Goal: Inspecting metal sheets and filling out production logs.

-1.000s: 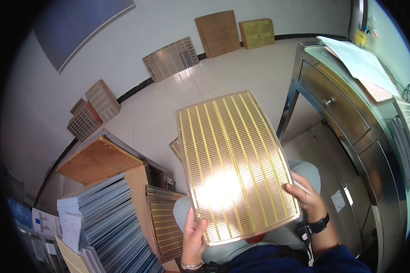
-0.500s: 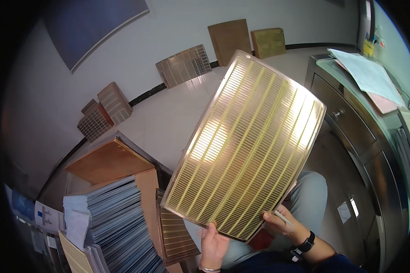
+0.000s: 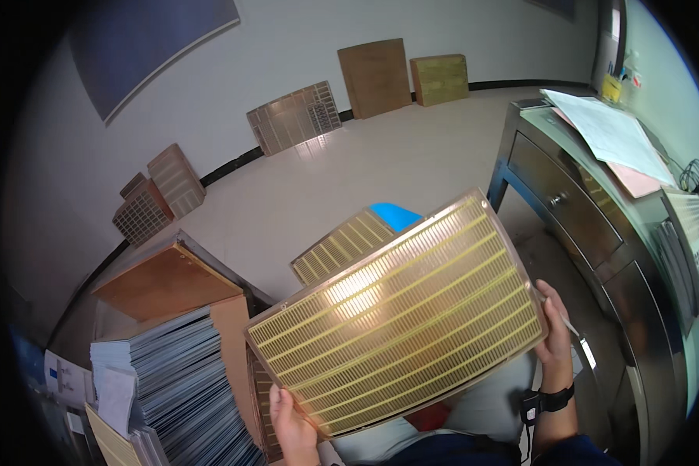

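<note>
Item under inspection: one large rectangular gold-coloured panel [image 3: 400,314], thin and flat, with rounded corners. Its face carries a fine grid of narrow slots arranged in long parallel rows, separated by paler yellow bands, inside a plain coppery border. A bright glare patch sits left of centre on the upper half. The panel is held off the lap, tilted, its long axis rising from lower left to upper right. It is supported at the bottom-left edge and at the right-hand short edge. No bends or breaks are discernible.
</note>
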Tool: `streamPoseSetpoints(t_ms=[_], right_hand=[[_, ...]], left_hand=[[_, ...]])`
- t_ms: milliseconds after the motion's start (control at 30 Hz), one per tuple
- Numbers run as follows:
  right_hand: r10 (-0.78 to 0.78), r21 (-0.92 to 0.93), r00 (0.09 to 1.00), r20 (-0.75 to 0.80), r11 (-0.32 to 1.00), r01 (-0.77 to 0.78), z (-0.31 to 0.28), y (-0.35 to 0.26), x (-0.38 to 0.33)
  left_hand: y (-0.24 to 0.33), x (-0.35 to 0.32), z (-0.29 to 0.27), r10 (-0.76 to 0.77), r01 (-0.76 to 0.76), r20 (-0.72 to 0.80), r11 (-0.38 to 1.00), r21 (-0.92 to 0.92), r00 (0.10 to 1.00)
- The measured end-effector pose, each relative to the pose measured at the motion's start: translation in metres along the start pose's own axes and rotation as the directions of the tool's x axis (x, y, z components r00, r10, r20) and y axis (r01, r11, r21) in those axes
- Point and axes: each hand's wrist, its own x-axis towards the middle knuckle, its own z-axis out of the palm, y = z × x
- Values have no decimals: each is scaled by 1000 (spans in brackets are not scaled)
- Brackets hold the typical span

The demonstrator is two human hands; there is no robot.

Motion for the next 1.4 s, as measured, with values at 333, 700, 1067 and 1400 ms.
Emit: streamPoseSetpoints(t_ms=[333,700,1067,1400], right_hand=[[22,-351,997,75,936,6,-4,-1,-5],[19,-508,999,25,861,-4,5,2,-3],[41,-535,998,41,845,-13,13,0,-4],[78,-449,980,185,893,14,11,-2,-9]], left_hand=[[7,-1,-16,13,-6,87,997,-79,996],[11,3,-1,-75,97,147,984,-147,986],[13,7,-7,-113,131,103,973,-188,988],[24,10,-29,-22,26,-98,999,39,995]])
